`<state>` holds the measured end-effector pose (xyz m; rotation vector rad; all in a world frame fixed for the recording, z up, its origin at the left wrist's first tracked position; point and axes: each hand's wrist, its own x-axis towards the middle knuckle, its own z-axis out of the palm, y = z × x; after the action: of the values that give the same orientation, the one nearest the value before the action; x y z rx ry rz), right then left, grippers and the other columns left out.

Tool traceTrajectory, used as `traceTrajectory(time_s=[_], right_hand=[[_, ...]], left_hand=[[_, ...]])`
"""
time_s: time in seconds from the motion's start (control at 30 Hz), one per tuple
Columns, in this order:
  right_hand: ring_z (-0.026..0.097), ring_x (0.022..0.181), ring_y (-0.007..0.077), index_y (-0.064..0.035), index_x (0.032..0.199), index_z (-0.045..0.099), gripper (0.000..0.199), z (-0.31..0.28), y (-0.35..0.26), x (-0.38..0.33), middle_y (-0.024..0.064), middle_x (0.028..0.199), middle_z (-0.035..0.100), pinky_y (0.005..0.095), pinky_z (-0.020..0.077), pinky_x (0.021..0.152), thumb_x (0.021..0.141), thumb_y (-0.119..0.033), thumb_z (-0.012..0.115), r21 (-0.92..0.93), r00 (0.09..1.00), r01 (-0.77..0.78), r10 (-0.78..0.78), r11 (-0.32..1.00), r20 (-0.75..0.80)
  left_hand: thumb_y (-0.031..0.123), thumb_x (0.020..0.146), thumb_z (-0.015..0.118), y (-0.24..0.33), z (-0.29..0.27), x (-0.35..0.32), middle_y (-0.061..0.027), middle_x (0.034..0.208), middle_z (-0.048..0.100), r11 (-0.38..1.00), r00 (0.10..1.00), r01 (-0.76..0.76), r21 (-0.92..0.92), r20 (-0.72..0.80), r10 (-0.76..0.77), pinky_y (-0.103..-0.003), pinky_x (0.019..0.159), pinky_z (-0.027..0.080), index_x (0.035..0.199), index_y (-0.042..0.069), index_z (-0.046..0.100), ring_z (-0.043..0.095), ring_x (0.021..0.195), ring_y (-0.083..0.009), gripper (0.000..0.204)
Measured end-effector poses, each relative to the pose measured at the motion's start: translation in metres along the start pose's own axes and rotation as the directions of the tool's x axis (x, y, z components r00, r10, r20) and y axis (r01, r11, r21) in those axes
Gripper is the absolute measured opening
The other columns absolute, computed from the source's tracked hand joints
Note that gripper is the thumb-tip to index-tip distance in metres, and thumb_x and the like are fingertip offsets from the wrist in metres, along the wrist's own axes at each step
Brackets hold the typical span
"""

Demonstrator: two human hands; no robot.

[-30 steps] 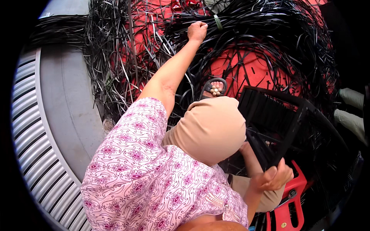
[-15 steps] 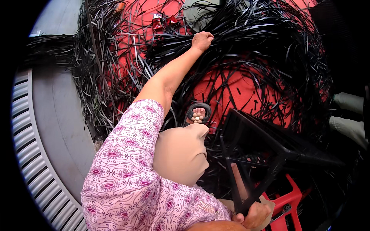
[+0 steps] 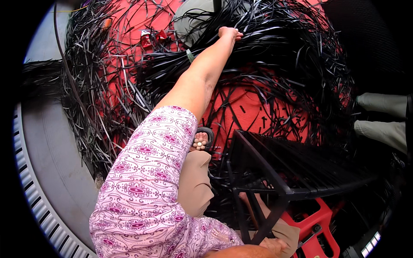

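"How are the arms posing?"

"The left one is stretching far forward, nearly straight, rising out of a short white sleeve (image 3: 142, 172) patterned with purple flowers and scrolls. At its end the left hand (image 3: 230, 33) is curling its fingers narrowly among the black strips (image 3: 279, 41) — I cannot tell whether it is closing on any. The right hand (image 3: 275, 245) is staying low, by the bottom edge, wrapping its fingers around the foot of the black frame (image 3: 289, 194)."

"And the materials, from the left?"

"Shiny metal rollers (image 3: 38, 209) are curving down the rim, with a smooth grey board (image 3: 56, 146) running beside them. Next, the strips are spreading out, thin, flat and glossy, tangling at the left and lying in a thicker sheaf under the left hand. Soft-looking red cloth (image 3: 247, 107) is showing between them. Nearer, tan trousers (image 3: 193, 185) are creasing over a bent knee, and a dark sandal (image 3: 207, 134) is showing its beaded flower (image 3: 199, 144)."

"Where is the frame?"

"Right of that knee — straight bars are making an angular, open shape, tilting above a red plastic seat (image 3: 325, 211) that is showing slots. Farther right, two pale grey-green cloth tubes (image 3: 380, 103) are reaching in."
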<state>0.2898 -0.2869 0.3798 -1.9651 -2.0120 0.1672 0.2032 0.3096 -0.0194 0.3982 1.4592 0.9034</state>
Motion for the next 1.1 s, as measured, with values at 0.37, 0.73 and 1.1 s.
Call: traceTrajectory(time_s=[0.37,0.73,1.1], right_hand=[[0.055,0.067,0.0326,0.0005,0.093,0.064,0.041,-0.005,-0.017,-0.017,0.0136,0.081,0.061,0.0423,0.0431,0.065,0.097,-0.033,0.041,0.005,0.994,0.018,-0.017,1.0,-0.104],[0.059,0.091,0.0356,-0.0021,0.101,0.059,0.022,-0.007,-0.028,-0.02,0.0152,0.103,0.063,0.044,0.0466,0.079,0.085,-0.017,0.061,0.078,0.971,0.033,-0.013,0.996,-0.24],[0.058,0.109,0.0147,0.0019,0.122,0.061,0.031,-0.022,-0.023,-0.062,0.009,0.117,0.064,0.0261,0.0436,0.095,0.099,-0.019,0.057,0.835,0.81,-0.064,0.518,0.547,-0.277]], left_hand=[[0.02,0.088,0.068,-0.028,-0.218,-0.237,0.0036,0.073,0.053,0.974,0.67,0.185,-0.131,0.742,-0.028,-0.024,0.056,0.039,0.091,0.014,0.057,0.051,0.063,-0.0115,0.013],[0.009,0.088,0.057,0.039,-0.434,-0.607,-0.0048,0.062,0.063,0.843,0.518,0.25,-0.475,0.802,0.298,-0.028,0.047,0.036,0.084,0.009,0.051,0.052,0.04,-0.0098,0.007],[0.015,0.091,0.059,0.051,-0.328,-0.707,-0.0121,0.097,0.058,0.971,0.337,-0.079,-0.226,0.911,0.239,-0.03,0.075,0.043,0.096,0.002,0.057,0.057,0.081,-0.0164,0.014]])
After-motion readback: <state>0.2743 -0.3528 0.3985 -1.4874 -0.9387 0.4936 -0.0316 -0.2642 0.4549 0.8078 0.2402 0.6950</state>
